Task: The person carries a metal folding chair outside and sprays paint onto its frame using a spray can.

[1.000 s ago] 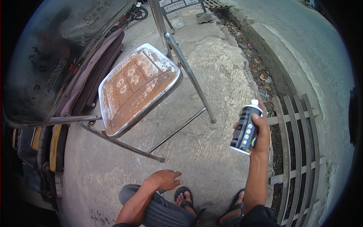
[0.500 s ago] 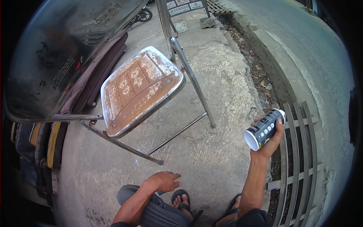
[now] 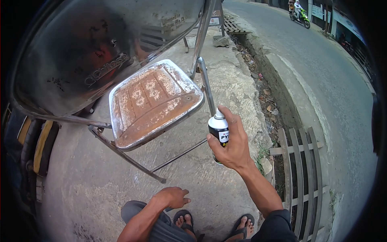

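- The right hand (image 3: 234, 145) is wrapped around a spray can (image 3: 218, 123), its thumb along the near side and its index finger on the white top; the fingers on the far side are hidden behind the can.
- The spray can, white at the shoulder with a dark body, stands nearly upright in the air, in front of the folding chair (image 3: 135, 99) and to the right of its seat (image 3: 157, 105). Whether the nozzle is pressed down, I cannot tell.
- The left hand (image 3: 172, 197) holds nothing; its fingers are loosely spread and pointing right, with the forearm lying over the grey trouser leg (image 3: 161, 228) at the knee.
- The folding chair stands unfolded on the rough concrete (image 3: 92, 189), its seat brown with rust (whitish patches break up the middle, and the rim is pale metal).
- Its dark, shiny backrest (image 3: 86, 56) leans at the upper left, worn and spotted.
- Below the hands are two feet in black sandals (image 3: 250, 218).
- To the right, a slatted grating (image 3: 295, 157) lies by a gutter (image 3: 278, 105) littered with leaves; beyond it runs a road (image 3: 342, 92) with a green motorbike (image 3: 303, 20) near the top.
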`<state>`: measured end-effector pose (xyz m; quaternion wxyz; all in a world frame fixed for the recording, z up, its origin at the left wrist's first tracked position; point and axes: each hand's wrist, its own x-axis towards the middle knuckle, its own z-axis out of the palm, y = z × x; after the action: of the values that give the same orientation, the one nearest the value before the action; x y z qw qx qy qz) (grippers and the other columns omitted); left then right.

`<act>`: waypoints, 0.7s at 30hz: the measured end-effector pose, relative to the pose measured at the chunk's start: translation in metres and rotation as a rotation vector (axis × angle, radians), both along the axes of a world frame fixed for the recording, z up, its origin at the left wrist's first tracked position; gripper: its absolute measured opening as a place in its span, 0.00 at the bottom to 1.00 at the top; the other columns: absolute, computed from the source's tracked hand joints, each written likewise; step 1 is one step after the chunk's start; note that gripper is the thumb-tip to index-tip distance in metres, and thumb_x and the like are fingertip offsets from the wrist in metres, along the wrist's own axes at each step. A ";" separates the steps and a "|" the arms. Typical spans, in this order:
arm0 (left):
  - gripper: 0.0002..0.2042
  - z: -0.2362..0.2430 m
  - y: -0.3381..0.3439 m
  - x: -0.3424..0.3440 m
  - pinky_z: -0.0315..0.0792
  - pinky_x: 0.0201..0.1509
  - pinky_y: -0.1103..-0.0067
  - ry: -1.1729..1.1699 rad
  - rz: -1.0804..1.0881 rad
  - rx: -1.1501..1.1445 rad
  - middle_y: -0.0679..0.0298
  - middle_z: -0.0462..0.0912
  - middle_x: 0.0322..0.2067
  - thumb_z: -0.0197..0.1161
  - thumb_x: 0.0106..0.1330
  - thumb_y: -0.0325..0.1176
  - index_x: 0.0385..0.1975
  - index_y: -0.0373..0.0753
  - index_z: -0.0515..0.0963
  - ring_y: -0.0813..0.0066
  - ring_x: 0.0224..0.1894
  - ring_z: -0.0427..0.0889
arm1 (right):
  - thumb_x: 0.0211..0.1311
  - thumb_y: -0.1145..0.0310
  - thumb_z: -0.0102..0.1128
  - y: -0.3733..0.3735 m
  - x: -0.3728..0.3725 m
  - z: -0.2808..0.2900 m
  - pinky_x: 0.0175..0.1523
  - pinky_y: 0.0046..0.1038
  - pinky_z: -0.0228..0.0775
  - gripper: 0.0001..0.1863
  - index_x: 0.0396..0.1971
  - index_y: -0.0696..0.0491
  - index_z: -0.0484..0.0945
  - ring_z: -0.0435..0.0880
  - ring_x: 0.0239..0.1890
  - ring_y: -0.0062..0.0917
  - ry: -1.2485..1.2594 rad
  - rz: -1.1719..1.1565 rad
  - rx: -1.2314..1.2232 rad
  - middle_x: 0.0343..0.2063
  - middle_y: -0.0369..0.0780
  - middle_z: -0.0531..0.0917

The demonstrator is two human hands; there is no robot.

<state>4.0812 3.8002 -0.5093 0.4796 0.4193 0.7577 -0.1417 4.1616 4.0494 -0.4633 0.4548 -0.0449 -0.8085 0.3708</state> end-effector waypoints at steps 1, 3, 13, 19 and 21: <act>0.30 0.002 0.000 0.000 0.68 0.71 0.60 0.013 0.002 0.026 0.45 0.77 0.64 0.50 0.78 0.54 0.71 0.40 0.69 0.46 0.67 0.74 | 0.57 0.63 0.71 0.003 -0.013 0.011 0.45 0.44 0.82 0.40 0.71 0.43 0.65 0.86 0.42 0.46 -0.022 -0.041 -0.033 0.48 0.52 0.76; 0.29 -0.002 -0.002 -0.002 0.68 0.70 0.60 -0.030 -0.016 0.152 0.44 0.77 0.63 0.50 0.78 0.53 0.70 0.38 0.70 0.46 0.67 0.74 | 0.57 0.62 0.71 0.016 -0.038 0.030 0.42 0.46 0.82 0.40 0.71 0.42 0.65 0.86 0.39 0.47 -0.168 -0.091 0.060 0.47 0.53 0.75; 0.28 0.009 -0.016 -0.002 0.71 0.67 0.59 -0.059 -0.047 0.274 0.46 0.81 0.59 0.52 0.77 0.52 0.69 0.39 0.71 0.47 0.64 0.78 | 0.58 0.60 0.70 0.008 -0.082 0.043 0.37 0.46 0.81 0.39 0.70 0.39 0.65 0.85 0.35 0.47 -0.254 -0.330 0.293 0.44 0.50 0.74; 0.27 0.021 -0.010 0.003 0.72 0.65 0.58 -0.134 -0.090 0.354 0.46 0.81 0.58 0.53 0.77 0.51 0.67 0.38 0.73 0.47 0.62 0.79 | 0.58 0.59 0.70 -0.007 -0.101 0.045 0.38 0.47 0.80 0.38 0.69 0.41 0.67 0.84 0.37 0.50 -0.361 -0.456 0.366 0.43 0.52 0.73; 0.27 0.021 -0.015 0.006 0.73 0.64 0.58 -0.193 -0.085 0.390 0.46 0.81 0.57 0.54 0.77 0.50 0.67 0.39 0.73 0.47 0.62 0.79 | 0.59 0.59 0.70 -0.023 -0.103 0.041 0.39 0.47 0.80 0.37 0.69 0.41 0.67 0.84 0.39 0.49 -0.234 -0.465 0.484 0.44 0.52 0.73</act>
<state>4.0870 3.7852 -0.4879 0.4533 0.5474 0.7029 0.0282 4.0585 4.0269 -0.4225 0.4288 -0.1609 -0.8877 0.0472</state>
